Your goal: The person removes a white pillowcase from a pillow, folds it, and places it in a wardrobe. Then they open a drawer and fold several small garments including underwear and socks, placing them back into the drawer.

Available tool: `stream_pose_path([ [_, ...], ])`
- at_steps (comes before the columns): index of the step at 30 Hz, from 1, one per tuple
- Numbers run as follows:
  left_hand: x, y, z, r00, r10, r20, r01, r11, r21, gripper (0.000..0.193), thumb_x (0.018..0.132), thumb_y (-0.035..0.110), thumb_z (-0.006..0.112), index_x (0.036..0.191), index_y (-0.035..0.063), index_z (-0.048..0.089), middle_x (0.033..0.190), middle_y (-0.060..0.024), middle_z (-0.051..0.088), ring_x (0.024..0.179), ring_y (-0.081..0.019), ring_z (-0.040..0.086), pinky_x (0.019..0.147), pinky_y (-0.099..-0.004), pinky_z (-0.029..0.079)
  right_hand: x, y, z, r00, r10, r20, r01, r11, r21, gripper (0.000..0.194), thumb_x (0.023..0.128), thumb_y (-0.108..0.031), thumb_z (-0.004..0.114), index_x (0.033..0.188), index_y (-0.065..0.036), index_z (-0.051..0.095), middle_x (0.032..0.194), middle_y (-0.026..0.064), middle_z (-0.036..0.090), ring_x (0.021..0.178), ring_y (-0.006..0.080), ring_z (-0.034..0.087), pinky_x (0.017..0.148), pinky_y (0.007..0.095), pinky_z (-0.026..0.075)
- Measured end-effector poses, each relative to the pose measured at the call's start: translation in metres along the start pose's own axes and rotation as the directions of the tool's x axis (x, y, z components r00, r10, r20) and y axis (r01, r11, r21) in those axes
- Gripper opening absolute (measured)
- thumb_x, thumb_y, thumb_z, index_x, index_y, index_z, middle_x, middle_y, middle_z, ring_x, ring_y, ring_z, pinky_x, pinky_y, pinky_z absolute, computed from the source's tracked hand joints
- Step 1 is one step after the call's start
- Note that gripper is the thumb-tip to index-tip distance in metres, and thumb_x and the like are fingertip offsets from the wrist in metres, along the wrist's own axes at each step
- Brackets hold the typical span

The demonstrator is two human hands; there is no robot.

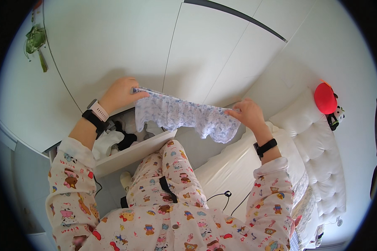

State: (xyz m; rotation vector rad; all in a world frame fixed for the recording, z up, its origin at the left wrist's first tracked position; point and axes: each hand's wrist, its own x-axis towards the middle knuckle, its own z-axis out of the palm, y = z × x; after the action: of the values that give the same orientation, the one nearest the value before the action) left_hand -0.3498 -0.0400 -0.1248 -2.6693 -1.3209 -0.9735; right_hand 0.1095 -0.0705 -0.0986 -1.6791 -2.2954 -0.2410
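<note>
A thin white garment with a blue floral print [185,114] hangs stretched between my two hands, its gathered upper edge pulled nearly straight. My left hand [122,92] pinches one end of that edge between thumb and fingers. At the other end, my right hand [246,113] grips the edge, lower in the view. The cloth's loose lower edge falls in wavy folds. Below my left hand an open white drawer [135,150] holds black cloth [127,139] and white cloth [105,144], partly hidden by my wrist.
White wardrobe doors [138,40] rise behind the drawer. To the right stands a bed with a cream sheet [229,166] and a tufted headboard [320,160]. A red plush thing [325,98] and a panda toy [335,118] sit by the headboard. Black cables [227,194] lie on the bed.
</note>
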Motion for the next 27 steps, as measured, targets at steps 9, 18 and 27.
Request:
stream_pose_path([
  [9, 0.006, 0.001, 0.014, 0.935, -0.330, 0.132, 0.332, 0.680, -0.654, 0.032, 0.087, 0.021, 0.074, 0.074, 0.0023, 0.052, 0.067, 0.0020, 0.047, 0.067, -0.0075, 0.045, 0.060, -0.0280, 0.039, 0.004, 0.010, -0.011, 0.977, 0.146, 0.153, -0.212, 0.707, 0.675, 0.036, 0.078, -0.028, 0.084, 0.065, -0.007, 0.058, 0.068, -0.0058, 0.047, 0.065, 0.0061, 0.042, 0.054, 0.0266, 0.031],
  [18, 0.033, 0.041, 0.014, 0.923, -0.330, 0.197, 0.366, 0.911, -0.189, 0.035, 0.090, 0.032, 0.070, 0.099, -0.0008, 0.060, 0.073, -0.0135, 0.060, 0.064, -0.0192, 0.061, 0.059, -0.0345, 0.049, 0.014, 0.010, 0.026, 0.881, 0.146, 0.450, -0.472, 0.203, 0.858, 0.024, 0.087, -0.021, 0.076, 0.080, -0.005, 0.059, 0.070, 0.0000, 0.058, 0.065, 0.0091, 0.055, 0.051, 0.0264, 0.041],
  [27, 0.043, 0.146, 0.074, 0.923, -0.144, 0.357, 0.288, 0.874, -0.392, 0.038, 0.093, 0.030, 0.064, 0.102, -0.0074, 0.064, 0.087, -0.0172, 0.070, 0.072, -0.0220, 0.070, 0.066, -0.0338, 0.057, -0.006, -0.086, 0.038, 0.824, 0.089, 0.560, -0.563, 0.236, 0.792, 0.033, 0.093, -0.033, 0.071, 0.104, -0.005, 0.058, 0.088, 0.0012, 0.062, 0.076, 0.0070, 0.055, 0.061, 0.0249, 0.046],
])
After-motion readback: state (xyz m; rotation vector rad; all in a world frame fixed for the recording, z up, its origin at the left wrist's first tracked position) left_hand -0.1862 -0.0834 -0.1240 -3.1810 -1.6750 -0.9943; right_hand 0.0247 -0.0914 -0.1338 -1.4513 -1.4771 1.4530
